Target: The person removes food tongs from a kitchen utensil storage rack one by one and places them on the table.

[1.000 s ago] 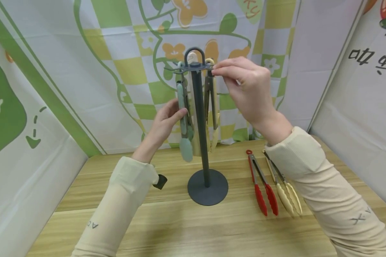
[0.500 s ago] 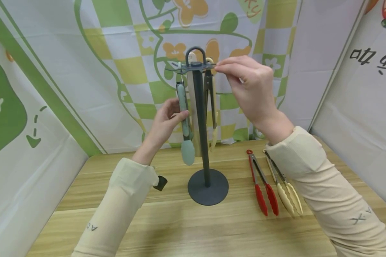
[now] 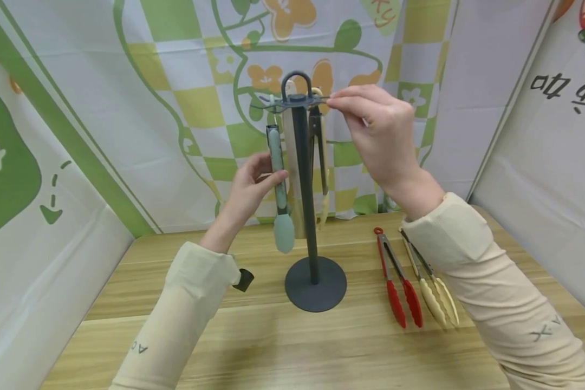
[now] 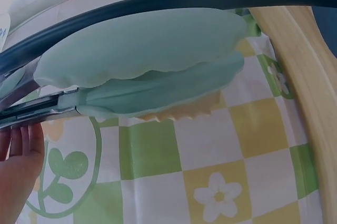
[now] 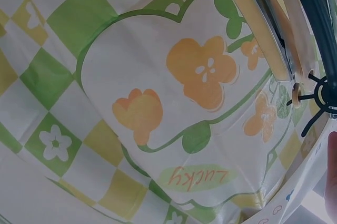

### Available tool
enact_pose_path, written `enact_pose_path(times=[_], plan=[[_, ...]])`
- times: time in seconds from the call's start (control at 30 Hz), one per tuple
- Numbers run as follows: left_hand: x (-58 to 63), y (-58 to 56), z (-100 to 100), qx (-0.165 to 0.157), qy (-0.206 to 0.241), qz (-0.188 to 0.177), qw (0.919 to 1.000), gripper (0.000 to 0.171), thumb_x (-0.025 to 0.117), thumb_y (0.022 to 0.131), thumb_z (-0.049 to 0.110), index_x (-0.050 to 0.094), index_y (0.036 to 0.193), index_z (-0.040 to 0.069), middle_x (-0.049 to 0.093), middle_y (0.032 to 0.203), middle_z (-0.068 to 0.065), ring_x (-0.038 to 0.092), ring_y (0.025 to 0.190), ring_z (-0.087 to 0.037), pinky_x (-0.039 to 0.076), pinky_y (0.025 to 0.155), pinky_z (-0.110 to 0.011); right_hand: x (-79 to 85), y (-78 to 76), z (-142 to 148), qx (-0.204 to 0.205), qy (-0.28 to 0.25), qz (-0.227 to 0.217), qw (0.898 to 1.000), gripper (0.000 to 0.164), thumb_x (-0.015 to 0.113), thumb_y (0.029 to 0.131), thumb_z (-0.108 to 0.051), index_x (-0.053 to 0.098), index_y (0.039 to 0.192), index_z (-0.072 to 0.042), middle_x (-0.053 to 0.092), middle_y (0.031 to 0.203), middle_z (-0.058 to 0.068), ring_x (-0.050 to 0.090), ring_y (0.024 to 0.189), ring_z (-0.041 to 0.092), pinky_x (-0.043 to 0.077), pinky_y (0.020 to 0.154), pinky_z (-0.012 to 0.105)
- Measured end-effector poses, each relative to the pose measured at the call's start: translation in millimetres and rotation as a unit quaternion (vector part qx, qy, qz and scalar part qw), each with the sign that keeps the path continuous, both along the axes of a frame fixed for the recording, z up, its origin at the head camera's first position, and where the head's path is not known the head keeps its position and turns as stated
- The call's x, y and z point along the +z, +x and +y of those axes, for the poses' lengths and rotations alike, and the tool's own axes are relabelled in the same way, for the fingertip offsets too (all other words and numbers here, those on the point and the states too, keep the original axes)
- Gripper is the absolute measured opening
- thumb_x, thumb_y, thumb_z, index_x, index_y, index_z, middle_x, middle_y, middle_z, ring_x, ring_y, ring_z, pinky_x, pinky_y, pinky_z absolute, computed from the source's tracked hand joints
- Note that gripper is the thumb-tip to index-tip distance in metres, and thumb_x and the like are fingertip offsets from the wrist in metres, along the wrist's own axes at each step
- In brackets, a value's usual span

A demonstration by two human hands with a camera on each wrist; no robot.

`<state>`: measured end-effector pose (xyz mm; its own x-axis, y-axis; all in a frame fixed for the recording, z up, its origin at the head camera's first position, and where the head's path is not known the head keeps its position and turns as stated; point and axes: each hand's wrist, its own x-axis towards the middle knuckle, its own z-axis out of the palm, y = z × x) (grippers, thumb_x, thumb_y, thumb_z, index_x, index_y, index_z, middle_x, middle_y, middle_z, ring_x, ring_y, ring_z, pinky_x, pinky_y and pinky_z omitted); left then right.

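A dark grey stand (image 3: 306,189) with a round base carries hanging tongs on its hooks. My left hand (image 3: 251,181) grips the handle of mint-green tongs (image 3: 284,233), which hang at its left; their scalloped heads (image 4: 142,47) lie slightly apart in the left wrist view. With thumb and fingertips, my right hand (image 3: 385,122) pinches the end of a hook at the stand's upper right. Pale yellow tongs (image 3: 324,157) hang just behind and right of the post, their gold-coloured side (image 5: 253,23) showing in the right wrist view. A beige utensil (image 3: 292,146) hangs partly hidden behind the post.
Red-tipped tongs (image 3: 403,292) and cream-tipped tongs (image 3: 434,303) lie side by side on the wooden table (image 3: 214,336), right of the stand. A patterned cloth backdrop (image 3: 200,108) hangs close behind, and white panels (image 3: 531,179) flank both sides.
The stand's top has turned a little: the mint-green tongs have swung nearer, and the pale yellow ones have shifted behind. My right fingertips have moved slightly right with the hook.
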<state>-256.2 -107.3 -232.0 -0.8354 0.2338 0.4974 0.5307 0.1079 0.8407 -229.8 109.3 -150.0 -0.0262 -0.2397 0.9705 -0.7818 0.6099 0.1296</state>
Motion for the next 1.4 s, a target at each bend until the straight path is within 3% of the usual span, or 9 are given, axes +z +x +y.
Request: enact_pose_path(times=[0.27, 0.5, 0.77, 1.17, 1.4], plan=[[-4.0, -0.7, -3.2, -0.033, -0.037, -0.016, 0.9987, 0.035, 0.057, 0.088, 0.002, 0.046, 0.120, -0.006, 0.056, 0.096, -0.006, 0.056, 0.087, -0.013, 0.048, 0.076, -0.025, 0.2, -0.4, 0.1, -0.001, -0.006, -0.001, 1.000, 0.014, 0.058, 0.086, 0.003, 0.071, 0.083, 0.003, 0.069, 0.086, 0.013, 0.065, 0.082, 0.024, 0.051, 0.078, 0.024], [-12.8, -1.0, -3.7, -0.049, -0.058, -0.043, 0.9962, 0.039, 0.055, 0.089, 0.003, 0.041, 0.125, -0.004, 0.054, 0.109, -0.017, 0.055, 0.095, -0.017, 0.048, 0.082, -0.027, -0.3, -0.7, -0.1, 0.002, -0.007, -0.001, 1.000, 0.014, 0.057, 0.086, 0.003, 0.071, 0.083, 0.003, 0.069, 0.086, 0.013, 0.065, 0.082, 0.024, 0.051, 0.078, 0.023], [-17.9, -0.9, -5.2, -0.065, -0.059, -0.038, 0.9954, 0.039, 0.053, 0.089, 0.000, 0.040, 0.126, -0.005, 0.053, 0.111, -0.020, 0.055, 0.098, -0.019, 0.048, 0.083, -0.031, -1.4, -1.4, -0.1, 0.003, -0.010, 0.004, 1.000, 0.014, 0.058, 0.086, 0.002, 0.071, 0.083, 0.003, 0.069, 0.087, 0.013, 0.065, 0.082, 0.024, 0.052, 0.077, 0.024], [-18.6, -2.5, -3.6, -0.043, -0.061, -0.027, 0.9968, 0.037, 0.052, 0.091, 0.003, 0.041, 0.126, -0.004, 0.053, 0.113, -0.023, 0.053, 0.102, -0.026, 0.046, 0.087, -0.038, -3.0, -1.9, 0.4, 0.006, -0.012, 0.001, 1.000, 0.013, 0.058, 0.086, 0.003, 0.071, 0.084, 0.003, 0.069, 0.087, 0.014, 0.065, 0.082, 0.024, 0.051, 0.079, 0.022], [-16.7, -3.1, -1.4, -0.038, -0.053, -0.030, 0.9974, 0.038, 0.052, 0.091, 0.004, 0.041, 0.126, -0.004, 0.054, 0.111, -0.023, 0.054, 0.099, -0.022, 0.044, 0.091, -0.039, -3.7, -2.7, 0.8, 0.013, -0.014, 0.002, 1.000, 0.013, 0.058, 0.085, 0.003, 0.071, 0.084, 0.003, 0.069, 0.087, 0.015, 0.065, 0.083, 0.024, 0.051, 0.079, 0.021]])
